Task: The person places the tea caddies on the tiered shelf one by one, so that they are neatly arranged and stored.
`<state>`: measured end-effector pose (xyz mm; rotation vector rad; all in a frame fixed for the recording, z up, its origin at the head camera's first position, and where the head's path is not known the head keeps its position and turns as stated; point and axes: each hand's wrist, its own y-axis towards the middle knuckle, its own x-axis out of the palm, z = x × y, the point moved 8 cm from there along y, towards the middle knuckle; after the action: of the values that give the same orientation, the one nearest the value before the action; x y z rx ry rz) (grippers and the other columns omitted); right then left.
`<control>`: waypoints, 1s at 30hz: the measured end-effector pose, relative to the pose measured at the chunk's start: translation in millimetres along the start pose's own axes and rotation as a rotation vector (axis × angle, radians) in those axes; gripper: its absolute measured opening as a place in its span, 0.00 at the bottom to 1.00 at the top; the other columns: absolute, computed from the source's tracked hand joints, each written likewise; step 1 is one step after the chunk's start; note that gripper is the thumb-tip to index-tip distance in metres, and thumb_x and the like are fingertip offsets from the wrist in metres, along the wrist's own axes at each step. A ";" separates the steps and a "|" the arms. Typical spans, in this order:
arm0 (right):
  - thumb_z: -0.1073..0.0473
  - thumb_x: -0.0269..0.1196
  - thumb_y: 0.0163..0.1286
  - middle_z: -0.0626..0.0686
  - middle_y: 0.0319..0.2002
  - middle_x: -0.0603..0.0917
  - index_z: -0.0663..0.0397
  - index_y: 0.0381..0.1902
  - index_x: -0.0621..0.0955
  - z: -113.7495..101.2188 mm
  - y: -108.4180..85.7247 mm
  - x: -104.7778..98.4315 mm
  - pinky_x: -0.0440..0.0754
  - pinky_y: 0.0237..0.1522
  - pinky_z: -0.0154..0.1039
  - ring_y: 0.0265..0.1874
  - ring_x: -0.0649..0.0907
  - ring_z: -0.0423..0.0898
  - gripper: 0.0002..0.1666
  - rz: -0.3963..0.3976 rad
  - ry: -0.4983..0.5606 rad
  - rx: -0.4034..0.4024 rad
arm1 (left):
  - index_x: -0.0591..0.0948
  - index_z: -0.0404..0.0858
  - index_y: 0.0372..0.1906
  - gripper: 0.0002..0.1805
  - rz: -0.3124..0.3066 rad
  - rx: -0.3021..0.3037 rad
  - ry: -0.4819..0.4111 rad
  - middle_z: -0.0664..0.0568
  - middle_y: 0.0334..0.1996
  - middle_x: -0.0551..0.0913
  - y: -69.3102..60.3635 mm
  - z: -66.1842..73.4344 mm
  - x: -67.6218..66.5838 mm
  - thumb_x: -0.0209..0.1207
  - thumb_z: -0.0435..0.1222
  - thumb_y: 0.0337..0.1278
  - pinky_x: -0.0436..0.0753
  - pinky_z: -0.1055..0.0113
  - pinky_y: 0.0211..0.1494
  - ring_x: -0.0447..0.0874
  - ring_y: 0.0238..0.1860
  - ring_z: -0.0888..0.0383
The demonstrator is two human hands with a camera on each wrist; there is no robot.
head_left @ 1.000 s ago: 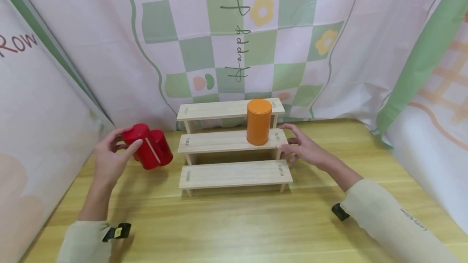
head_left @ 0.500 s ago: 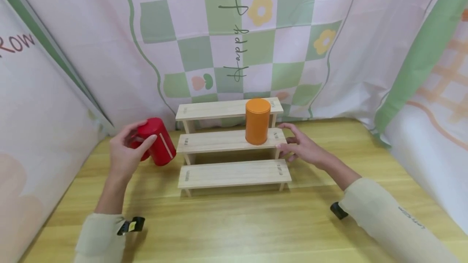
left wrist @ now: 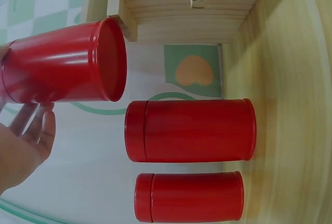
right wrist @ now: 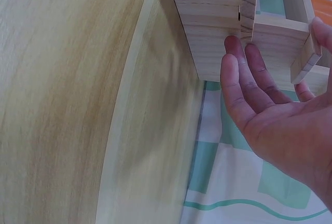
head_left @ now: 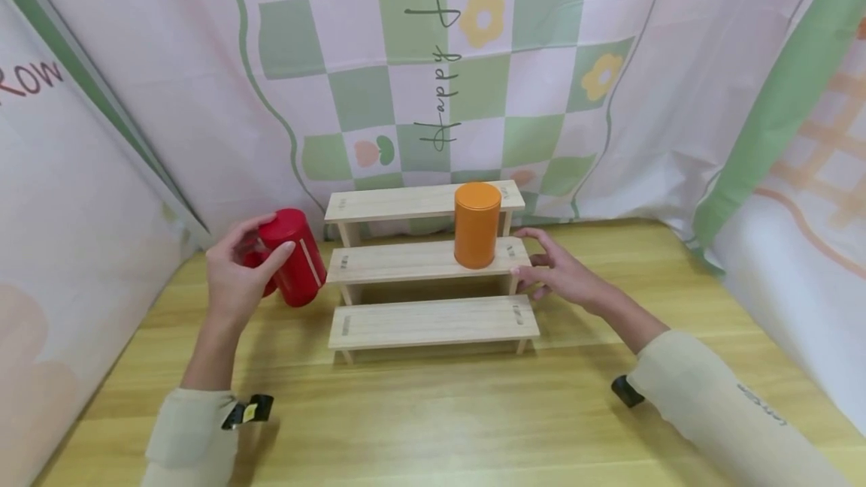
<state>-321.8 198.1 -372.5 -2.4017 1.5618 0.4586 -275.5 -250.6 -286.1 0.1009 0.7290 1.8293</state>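
Note:
My left hand (head_left: 233, 273) grips a red canister (head_left: 299, 265) near its lid, thumb on the near side. The canister tilts slightly in the air, just left of the stepped wooden shelf (head_left: 433, 319). Two more red canisters stand on the table below it in the left wrist view, a nearer one (left wrist: 199, 130) and a smaller-looking one (left wrist: 192, 198). An orange canister (head_left: 476, 225) stands upright on the right part of the middle tier. My right hand (head_left: 564, 273) holds the right end of that tier between thumb and index finger; its other fingers extend below.
The three-tier shelf stands on a light wooden table (head_left: 433, 412), close to a checkered green-and-white cloth (head_left: 413, 89) at the back. White cloth walls (head_left: 88, 194) rise on both sides. A black camera strap (head_left: 249, 412) is at the left wrist.
My left hand has carried the red canister right, toward the shelf, moving only slightly in the last half second. The right hand and the orange canister have stayed in place.

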 end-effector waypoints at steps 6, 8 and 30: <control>0.56 0.62 0.78 0.67 0.48 0.82 0.51 0.81 0.50 -1.3 -0.2 -0.2 0.88 0.44 0.55 0.44 0.86 0.58 0.44 -0.005 0.004 -0.006 | 0.81 0.36 0.65 0.24 0.005 0.033 -0.008 0.59 0.51 0.82 3.3 8.3 -0.5 0.68 0.32 0.64 0.82 0.77 0.46 0.80 0.43 0.59; 0.56 0.62 0.78 0.67 0.48 0.82 0.52 0.81 0.50 -1.3 -0.2 -0.2 0.88 0.43 0.55 0.44 0.86 0.57 0.45 -0.005 0.006 -0.007 | 0.81 0.37 0.65 0.24 -0.001 0.039 -0.015 0.59 0.52 0.82 4.3 10.2 0.9 0.68 0.32 0.64 0.82 0.77 0.47 0.80 0.43 0.59; 0.58 0.61 0.78 0.66 0.48 0.81 0.53 0.81 0.50 -1.3 0.0 2.0 0.88 0.42 0.54 0.43 0.86 0.57 0.44 0.004 0.012 -0.001 | 0.79 0.32 0.66 0.26 -0.123 0.061 -0.148 0.47 0.57 0.82 14.3 22.5 40.2 0.68 0.28 0.63 0.83 0.75 0.49 0.83 0.45 0.60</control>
<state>-320.9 195.9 -372.1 -2.4072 1.5716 0.4461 -293.7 -208.4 -271.6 0.2242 0.6721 1.6637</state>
